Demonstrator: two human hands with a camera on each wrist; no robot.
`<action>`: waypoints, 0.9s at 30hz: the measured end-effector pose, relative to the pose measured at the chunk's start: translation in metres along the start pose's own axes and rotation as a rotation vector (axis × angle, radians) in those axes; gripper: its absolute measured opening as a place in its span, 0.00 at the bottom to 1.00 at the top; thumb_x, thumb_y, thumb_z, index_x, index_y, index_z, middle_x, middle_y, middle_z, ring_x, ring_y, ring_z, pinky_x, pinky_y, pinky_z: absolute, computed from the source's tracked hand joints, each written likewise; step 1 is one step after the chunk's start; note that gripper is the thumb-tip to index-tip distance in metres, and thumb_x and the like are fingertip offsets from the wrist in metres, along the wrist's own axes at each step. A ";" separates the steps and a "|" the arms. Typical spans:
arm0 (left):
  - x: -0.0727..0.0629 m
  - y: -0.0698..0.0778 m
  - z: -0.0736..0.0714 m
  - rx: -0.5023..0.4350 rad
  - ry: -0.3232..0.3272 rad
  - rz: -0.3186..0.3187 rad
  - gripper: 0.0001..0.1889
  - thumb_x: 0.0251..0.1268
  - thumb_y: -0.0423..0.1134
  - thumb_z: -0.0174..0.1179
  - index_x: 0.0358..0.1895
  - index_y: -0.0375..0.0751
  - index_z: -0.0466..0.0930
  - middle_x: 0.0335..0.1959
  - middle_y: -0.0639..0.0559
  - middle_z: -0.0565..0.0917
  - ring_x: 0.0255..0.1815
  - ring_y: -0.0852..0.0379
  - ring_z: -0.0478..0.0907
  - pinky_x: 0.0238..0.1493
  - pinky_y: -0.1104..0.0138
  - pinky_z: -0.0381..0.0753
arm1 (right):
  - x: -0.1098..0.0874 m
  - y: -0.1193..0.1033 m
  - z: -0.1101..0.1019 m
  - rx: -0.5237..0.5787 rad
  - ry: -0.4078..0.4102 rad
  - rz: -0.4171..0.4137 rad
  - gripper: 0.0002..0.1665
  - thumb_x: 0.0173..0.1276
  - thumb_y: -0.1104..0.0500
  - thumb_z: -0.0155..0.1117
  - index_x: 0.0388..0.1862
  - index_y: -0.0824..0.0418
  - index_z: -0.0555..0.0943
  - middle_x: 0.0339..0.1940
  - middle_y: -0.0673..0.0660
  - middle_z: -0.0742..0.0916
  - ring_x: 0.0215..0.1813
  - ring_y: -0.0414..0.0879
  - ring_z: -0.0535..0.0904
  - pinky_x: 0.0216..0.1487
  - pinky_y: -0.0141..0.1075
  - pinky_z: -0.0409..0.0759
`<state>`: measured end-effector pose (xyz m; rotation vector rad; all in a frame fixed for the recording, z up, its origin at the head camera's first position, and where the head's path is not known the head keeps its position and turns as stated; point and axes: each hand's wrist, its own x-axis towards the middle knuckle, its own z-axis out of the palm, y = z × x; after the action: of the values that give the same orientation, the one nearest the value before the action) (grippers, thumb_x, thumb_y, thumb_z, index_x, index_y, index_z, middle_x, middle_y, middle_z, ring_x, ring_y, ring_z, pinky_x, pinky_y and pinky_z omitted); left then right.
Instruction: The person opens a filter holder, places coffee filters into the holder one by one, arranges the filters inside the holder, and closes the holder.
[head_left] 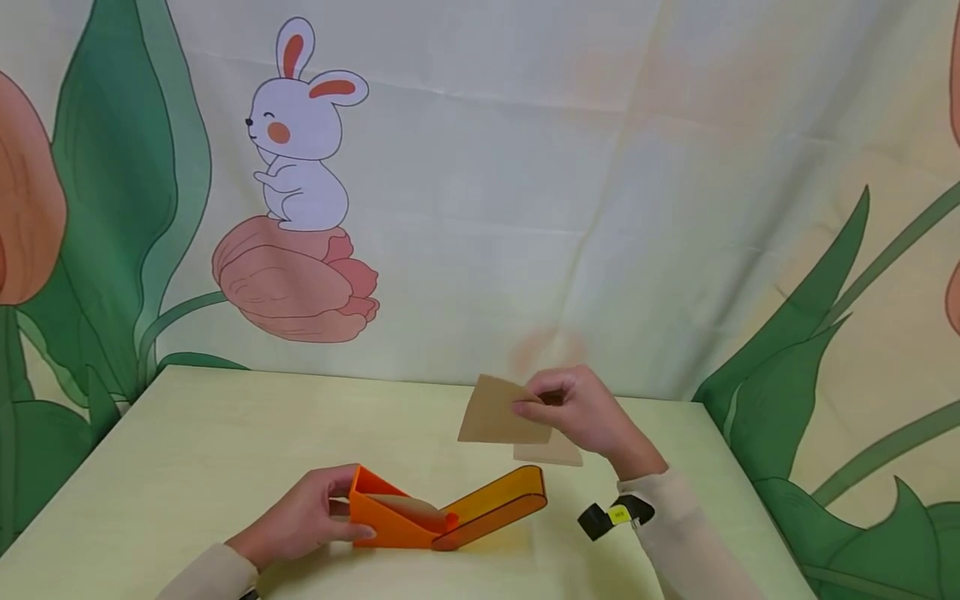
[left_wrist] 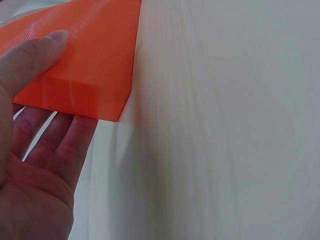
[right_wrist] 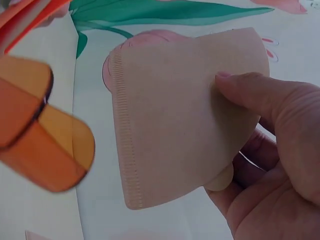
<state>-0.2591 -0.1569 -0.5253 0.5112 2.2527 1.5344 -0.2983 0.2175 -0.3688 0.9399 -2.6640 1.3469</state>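
My left hand point(head_left: 307, 517) grips the closed end of an orange filter holder point(head_left: 390, 527), thumb on the near side and fingers behind. In the left wrist view the thumb lies on its ribbed orange wall point(left_wrist: 100, 45). The holder's amber see-through lid point(head_left: 495, 504) is swung up to the right. Brown paper point(head_left: 401, 502) shows inside the holder. Above and behind the lid, my right hand point(head_left: 585, 412) pinches a brown paper coffee filter point(head_left: 498, 412) between thumb and fingers. Its crimped seam point(right_wrist: 122, 135) faces away from the hand in the right wrist view.
Another brown paper filter point(head_left: 551, 452) lies on the pale table point(head_left: 247, 442) behind the lid, partly hidden by the held one. A curtain point(head_left: 480, 208) printed with a rabbit and tulips hangs behind the table. A black wrist camera point(head_left: 596, 521) hangs below the right sleeve.
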 end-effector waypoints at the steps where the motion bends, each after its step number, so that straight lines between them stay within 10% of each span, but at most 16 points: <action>1: 0.000 0.000 0.000 0.000 0.000 -0.001 0.27 0.55 0.52 0.77 0.57 0.50 0.82 0.55 0.53 0.87 0.53 0.51 0.84 0.55 0.64 0.86 | 0.001 -0.002 0.001 0.011 -0.005 -0.005 0.05 0.67 0.56 0.74 0.31 0.53 0.90 0.26 0.51 0.84 0.28 0.42 0.73 0.30 0.30 0.71; 27: 0.004 0.004 -0.001 -0.011 0.000 0.023 0.26 0.55 0.49 0.78 0.56 0.48 0.82 0.54 0.52 0.87 0.52 0.52 0.85 0.54 0.65 0.86 | 0.011 -0.020 0.057 0.080 -0.089 -0.002 0.03 0.69 0.57 0.72 0.36 0.52 0.91 0.33 0.50 0.89 0.32 0.41 0.76 0.32 0.28 0.75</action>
<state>-0.2627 -0.1541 -0.5216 0.5355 2.2449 1.5574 -0.2829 0.1604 -0.3870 1.0346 -2.6904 1.4544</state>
